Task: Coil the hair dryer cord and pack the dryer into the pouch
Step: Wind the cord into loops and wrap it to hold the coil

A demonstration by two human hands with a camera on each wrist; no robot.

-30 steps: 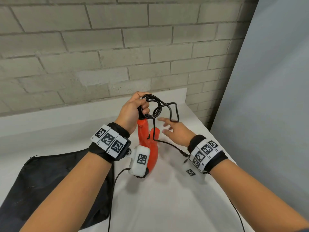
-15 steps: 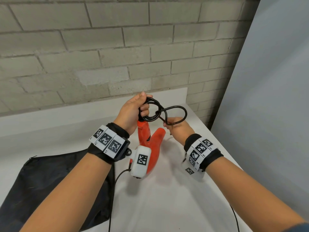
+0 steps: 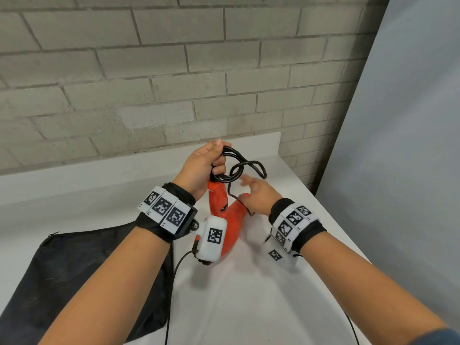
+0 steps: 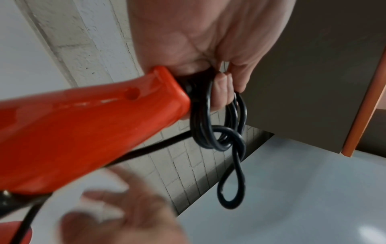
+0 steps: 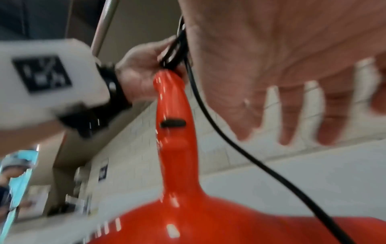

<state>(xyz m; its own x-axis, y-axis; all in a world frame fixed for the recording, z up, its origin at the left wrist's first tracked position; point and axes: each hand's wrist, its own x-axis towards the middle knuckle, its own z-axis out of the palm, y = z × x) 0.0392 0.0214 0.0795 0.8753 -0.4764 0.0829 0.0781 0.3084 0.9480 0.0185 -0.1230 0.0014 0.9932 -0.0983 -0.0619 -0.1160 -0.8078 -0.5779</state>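
An orange hair dryer [image 3: 225,215] [image 4: 79,132] [image 5: 177,148] stands handle-up on the white counter [image 3: 249,295]. My left hand [image 3: 204,168] [image 4: 208,49] grips several loops of its black cord [image 3: 239,168] [image 4: 221,132] at the top of the handle. One loop hangs out to the right. My right hand [image 3: 256,195] [image 5: 292,74] hovers just right of the dryer with fingers spread, holding nothing; a loose strand of cord [image 5: 219,140] runs down past its palm. The black pouch [image 3: 74,275] lies flat at the left.
A brick wall [image 3: 174,83] rises behind the counter and a grey panel [image 3: 398,170] stands at the right. The counter's right edge runs under my right forearm. Thin black cables trail from my wrist cameras down the counter.
My right hand has let go of the cord loop it was holding and spread its fingers. My left hand keeps its grip on the coil.
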